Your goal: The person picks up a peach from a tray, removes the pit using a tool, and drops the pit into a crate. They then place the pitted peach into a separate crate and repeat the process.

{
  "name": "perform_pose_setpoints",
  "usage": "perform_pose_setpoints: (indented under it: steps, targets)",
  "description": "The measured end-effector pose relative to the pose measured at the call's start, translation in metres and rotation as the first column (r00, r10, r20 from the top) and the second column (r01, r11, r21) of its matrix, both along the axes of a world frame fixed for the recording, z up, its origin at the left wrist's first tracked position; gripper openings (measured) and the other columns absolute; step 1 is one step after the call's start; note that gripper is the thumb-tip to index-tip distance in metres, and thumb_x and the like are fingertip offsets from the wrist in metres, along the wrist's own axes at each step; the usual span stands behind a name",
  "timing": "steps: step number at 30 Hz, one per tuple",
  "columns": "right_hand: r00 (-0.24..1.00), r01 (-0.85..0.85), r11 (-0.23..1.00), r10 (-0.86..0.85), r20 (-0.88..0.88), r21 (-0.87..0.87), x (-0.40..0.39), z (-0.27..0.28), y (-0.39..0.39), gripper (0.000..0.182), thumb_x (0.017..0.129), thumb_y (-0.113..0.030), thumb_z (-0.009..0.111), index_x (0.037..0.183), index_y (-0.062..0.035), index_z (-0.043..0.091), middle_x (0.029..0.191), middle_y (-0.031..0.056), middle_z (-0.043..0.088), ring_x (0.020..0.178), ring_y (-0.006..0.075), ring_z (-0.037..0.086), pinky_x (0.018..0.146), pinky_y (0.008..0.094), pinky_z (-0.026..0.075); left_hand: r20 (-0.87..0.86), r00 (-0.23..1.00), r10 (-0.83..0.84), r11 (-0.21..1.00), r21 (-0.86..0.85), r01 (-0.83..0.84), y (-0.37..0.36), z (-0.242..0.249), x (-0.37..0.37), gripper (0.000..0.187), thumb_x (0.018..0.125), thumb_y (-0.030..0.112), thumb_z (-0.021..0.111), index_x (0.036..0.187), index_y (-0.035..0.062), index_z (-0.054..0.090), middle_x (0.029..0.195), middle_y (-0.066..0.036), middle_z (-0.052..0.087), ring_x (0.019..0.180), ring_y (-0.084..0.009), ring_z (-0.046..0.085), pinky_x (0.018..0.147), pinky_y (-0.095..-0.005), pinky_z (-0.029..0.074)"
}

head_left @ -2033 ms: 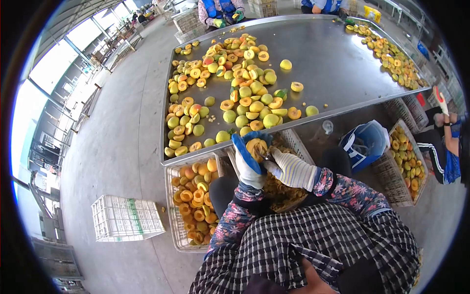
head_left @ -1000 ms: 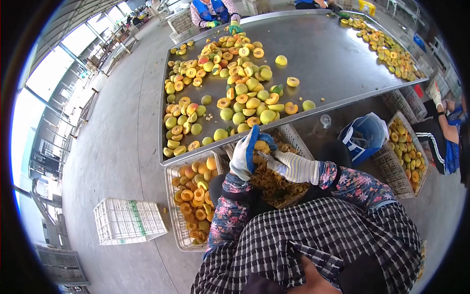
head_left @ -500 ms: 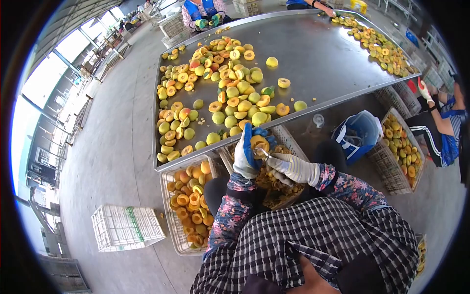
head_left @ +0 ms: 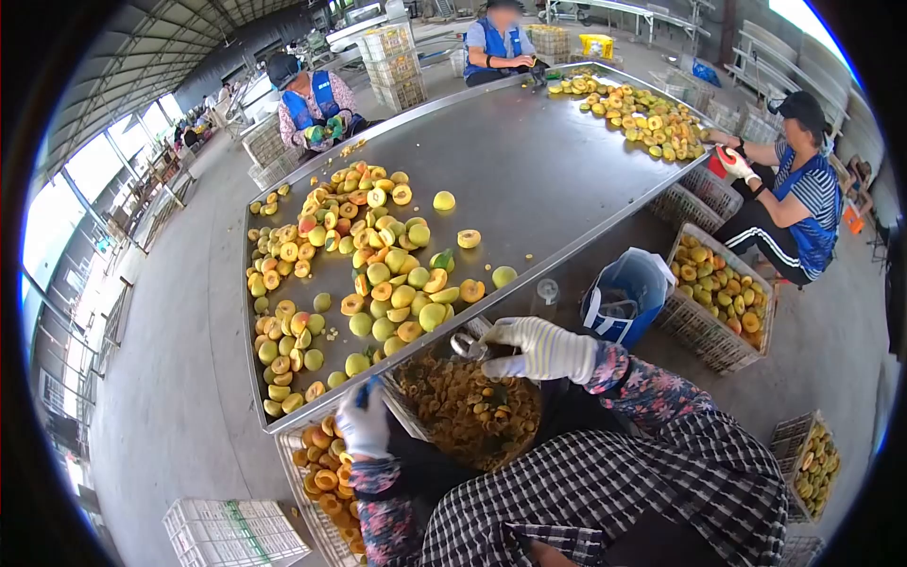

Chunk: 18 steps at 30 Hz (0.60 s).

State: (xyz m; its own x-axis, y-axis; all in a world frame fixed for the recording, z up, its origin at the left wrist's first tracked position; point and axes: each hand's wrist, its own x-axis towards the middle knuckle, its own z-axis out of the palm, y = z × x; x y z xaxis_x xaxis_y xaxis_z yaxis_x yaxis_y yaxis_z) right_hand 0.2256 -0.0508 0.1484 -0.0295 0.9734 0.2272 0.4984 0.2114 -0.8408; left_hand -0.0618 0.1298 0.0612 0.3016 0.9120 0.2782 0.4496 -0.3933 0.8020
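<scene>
My right hand (head_left: 543, 348), in a striped white glove, holds a metal tool (head_left: 468, 346) at the table's near edge, above a crate of peels and scraps (head_left: 463, 406). My left hand (head_left: 366, 422), in a white and blue glove, is beside the crate of halved orange fruit (head_left: 326, 477). Its fingers are blurred, and whether they hold anything is unclear. Halved and whole yellow-green fruit (head_left: 383, 274) lies in a heap on the metal table (head_left: 510, 170) in front of me.
A blue bucket (head_left: 624, 298) and a crate of fruit (head_left: 718, 293) stand at right. Three people in blue vests (head_left: 310, 104) (head_left: 499, 42) (head_left: 803, 203) sit around the table. A white crate (head_left: 236, 534) is at lower left, and another fruit pile (head_left: 642, 113) lies at the table's far right.
The view has turned and shifted. My hands have moved apart, my left toward the halved-fruit crate. The fruit half they held between them no longer shows; the tool stays in my right hand.
</scene>
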Motion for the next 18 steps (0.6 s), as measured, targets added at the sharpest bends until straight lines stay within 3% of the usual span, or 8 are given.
perform_pose_setpoints:
  steps: [1, 2, 4, 6, 9, 10, 14, 18]
  targets:
    - [0.989, -0.010, 0.999, 0.014, -0.145, 0.033, 0.000, 0.013, -0.006, 0.035, 0.089, -0.022, 0.073, 0.118, -0.0037, 0.065, 0.105, 0.0092, 0.068, 0.097, 0.0229, 0.065, 0.090, 0.0340, 0.049, 0.066, 0.996, 0.059, 0.995, -0.088, -0.053, 0.012, -0.009, -0.021, 0.025, 0.090, 0.019, 0.069, 0.099, -0.0041, 0.071, 0.091, -0.018, 0.071, 0.082, -0.0273, 0.068, 0.078, -0.0363, 0.052]
    - [0.925, -0.032, 0.974, -0.056, -0.375, -0.225, 0.001, 0.034, -0.017, 0.037, 0.091, -0.021, 0.072, 0.122, -0.0039, 0.062, 0.103, 0.0077, 0.067, 0.089, 0.0183, 0.067, 0.080, 0.0302, 0.052, 0.066, 0.991, 0.116, 0.991, -0.072, -0.111, 0.026, -0.021, -0.044, 0.025, 0.091, 0.020, 0.068, 0.098, -0.0039, 0.071, 0.088, -0.018, 0.070, 0.079, -0.0266, 0.068, 0.076, -0.0364, 0.052]
    - [0.592, -0.173, 0.982, 0.162, -0.790, 0.072, -0.007, 0.059, -0.026, 0.041, 0.092, -0.021, 0.070, 0.126, -0.0047, 0.054, 0.100, 0.0105, 0.064, 0.087, 0.0233, 0.068, 0.071, 0.0329, 0.055, -0.035, 0.981, 0.189, 0.973, 0.141, -0.182, 0.026, -0.016, -0.082, 0.028, 0.094, 0.025, 0.065, 0.092, -0.0021, 0.071, 0.080, -0.017, 0.069, 0.071, -0.0245, 0.065, 0.069, -0.0370, 0.050]
    - [0.210, -0.221, 0.892, 0.438, -0.874, 0.394, -0.026, 0.086, -0.037, 0.038, 0.096, -0.025, 0.063, 0.127, -0.0116, 0.047, 0.111, 0.0132, 0.057, 0.101, 0.0309, 0.064, 0.081, 0.0471, 0.055, -0.258, 0.917, 0.304, 0.951, 0.022, -0.309, 0.012, 0.006, -0.125, 0.035, 0.095, 0.032, 0.062, 0.085, -0.0004, 0.069, 0.072, -0.015, 0.067, 0.065, -0.0252, 0.062, 0.064, -0.0379, 0.047]
    - [-0.116, -0.320, 0.757, 0.565, -0.817, 0.570, -0.049, 0.105, -0.043, 0.034, 0.096, -0.024, 0.062, 0.124, -0.0117, 0.047, 0.108, 0.0125, 0.057, 0.097, 0.0297, 0.063, 0.078, 0.0462, 0.054, -0.297, 0.871, 0.391, 0.909, -0.019, -0.415, 0.018, -0.033, -0.170, 0.034, 0.094, 0.033, 0.062, 0.085, 0.0002, 0.068, 0.067, -0.014, 0.064, 0.063, -0.0272, 0.061, 0.062, -0.0390, 0.046]
    - [-0.161, -0.328, 0.735, 0.575, -0.802, 0.593, -0.054, 0.114, -0.043, 0.033, 0.097, -0.024, 0.062, 0.123, -0.0117, 0.047, 0.106, 0.0122, 0.056, 0.095, 0.0293, 0.062, 0.077, 0.0459, 0.053, -0.460, 0.809, 0.366, 0.870, -0.140, -0.473, 0.019, -0.036, -0.180, 0.032, 0.093, 0.033, 0.063, 0.092, 0.0012, 0.070, 0.080, -0.017, 0.068, 0.074, -0.0292, 0.065, 0.070, -0.0379, 0.049]
    - [-0.241, -0.340, 0.693, 0.589, -0.771, 0.636, -0.069, 0.128, -0.038, 0.029, 0.097, -0.024, 0.061, 0.119, -0.0119, 0.046, 0.102, 0.0112, 0.056, 0.089, 0.0276, 0.060, 0.072, 0.0448, 0.051, -0.758, 0.540, 0.366, 0.857, 0.049, -0.513, 0.011, -0.073, -0.206, 0.034, 0.091, 0.031, 0.065, 0.107, 0.0022, 0.070, 0.110, -0.020, 0.067, 0.102, -0.0327, 0.065, 0.090, -0.0375, 0.050]
    - [-0.274, -0.339, 0.672, 0.599, -0.752, 0.659, -0.080, 0.136, -0.030, 0.024, 0.098, -0.023, 0.060, 0.115, -0.0121, 0.046, 0.097, 0.0102, 0.055, 0.083, 0.0260, 0.059, 0.068, 0.0436, 0.050, -0.346, 0.827, 0.443, 0.874, -0.038, -0.485, 0.022, -0.051, -0.196, 0.029, 0.091, 0.019, 0.066, 0.112, -0.0005, 0.069, 0.108, -0.019, 0.069, 0.100, -0.0303, 0.067, 0.088, -0.0369, 0.051]
